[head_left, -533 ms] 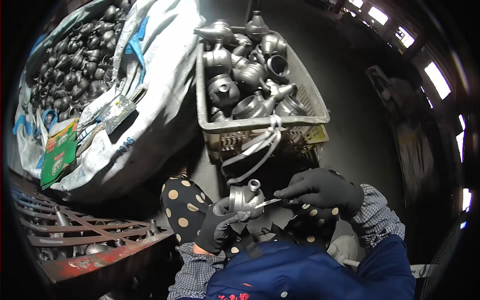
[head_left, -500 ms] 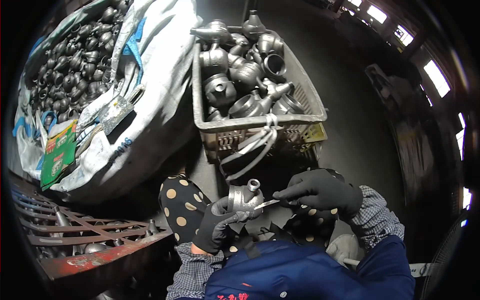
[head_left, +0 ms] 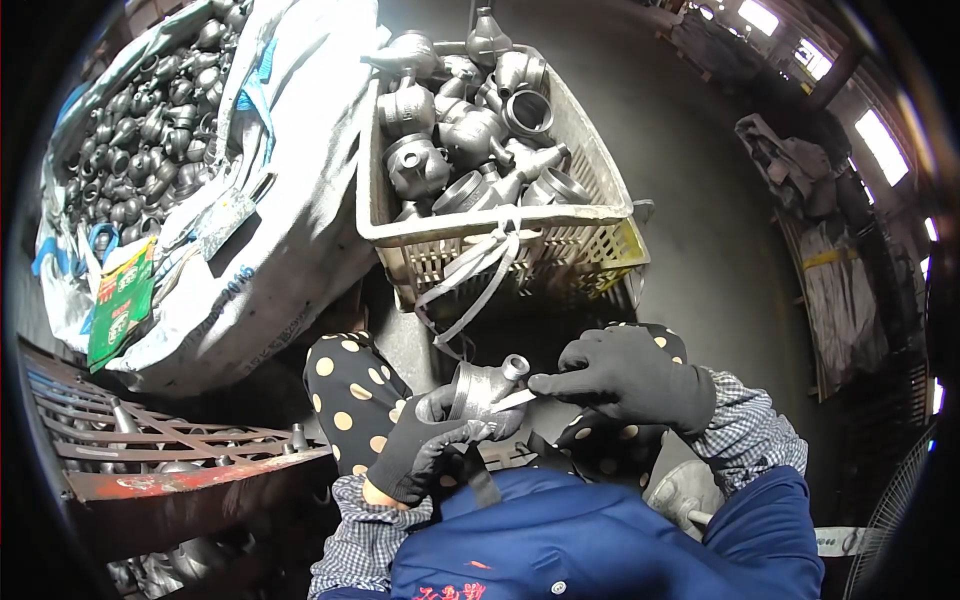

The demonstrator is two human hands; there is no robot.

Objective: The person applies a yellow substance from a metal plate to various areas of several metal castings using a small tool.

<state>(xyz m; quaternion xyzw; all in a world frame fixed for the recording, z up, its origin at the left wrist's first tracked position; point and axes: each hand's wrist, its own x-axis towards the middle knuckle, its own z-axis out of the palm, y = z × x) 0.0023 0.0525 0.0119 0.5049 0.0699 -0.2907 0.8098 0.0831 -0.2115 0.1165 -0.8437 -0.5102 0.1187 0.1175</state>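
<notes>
Above my lap, my left hand (head_left: pixel 412 452) in a dark glove is closed round a grey metal casting (head_left: pixel 476 386), a round hollow body with a short pipe neck. The neck tilts up to the right. My right hand (head_left: pixel 632 378), also gloved, grips a thin, flat, pale metal tool like a small file or scraper blade (head_left: pixel 514 401), with the index finger stretched along it. The blade lies against the casting's side just below the neck. Its handle end is hidden inside my right hand.
Ahead stands a plastic crate (head_left: pixel 500 222) heaped with similar castings, a pale strap tied to its front. At the left are a big white woven sack (head_left: pixel 290 230) full of smaller castings and a rusty metal rack (head_left: pixel 190 482). A fan guard (head_left: pixel 893 510) shows at lower right.
The casting has tipped, its neck now leaning further right. My right hand and the blade have shifted left, closer to the neck. The whole view has moved slightly.
</notes>
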